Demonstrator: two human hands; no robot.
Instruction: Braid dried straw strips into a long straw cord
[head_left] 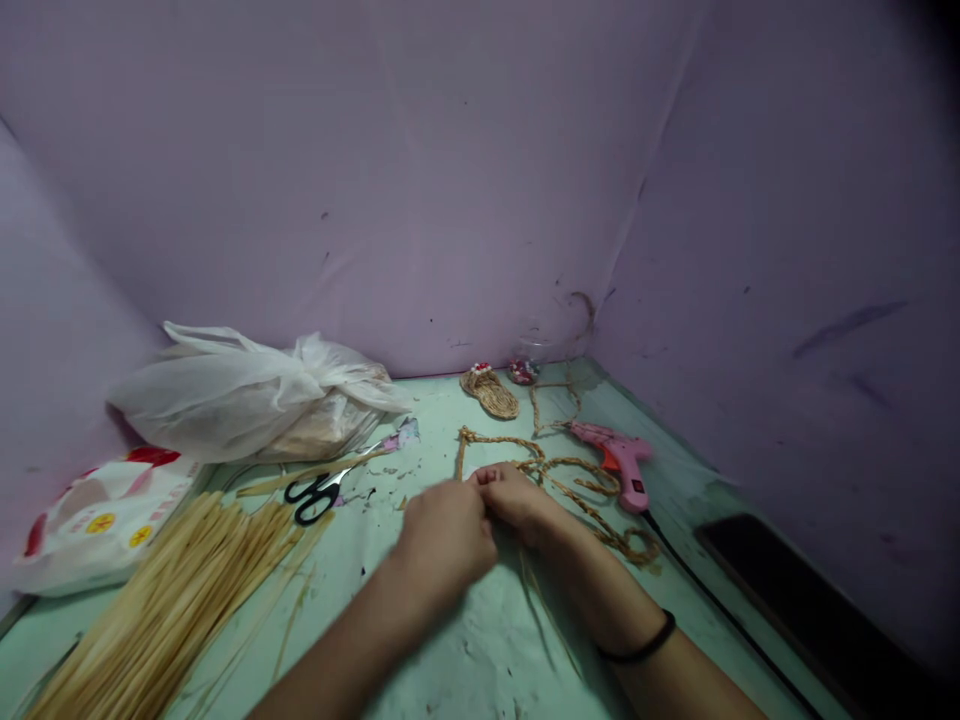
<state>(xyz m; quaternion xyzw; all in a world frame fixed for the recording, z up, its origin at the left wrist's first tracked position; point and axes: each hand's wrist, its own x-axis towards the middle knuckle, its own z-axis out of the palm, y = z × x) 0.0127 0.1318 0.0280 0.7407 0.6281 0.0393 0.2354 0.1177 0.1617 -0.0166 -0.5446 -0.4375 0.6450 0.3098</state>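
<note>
My left hand [448, 530] and my right hand [514, 497] meet over the table, both with fingers closed in a pinch. Between them they grip a braided straw cord [504, 440], whose gripped part is hidden behind the fingers. From there the braid runs up, bends and lies in loops [600, 515] to the right of my right hand. Thin loose straw strands [551, 610] hang below my right hand. Beyond both hands rests a small woven straw slipper [496, 395] with red and white beads at one end.
A pink glue gun [615, 455] with a black cable lies right, near a dark flat object [795, 600]. Black-handled scissors [319, 495], a straw bundle [172, 590], a tied white plastic bag [247, 395] and a printed packet [112, 520] are left. Beads [523, 371] sit at the back.
</note>
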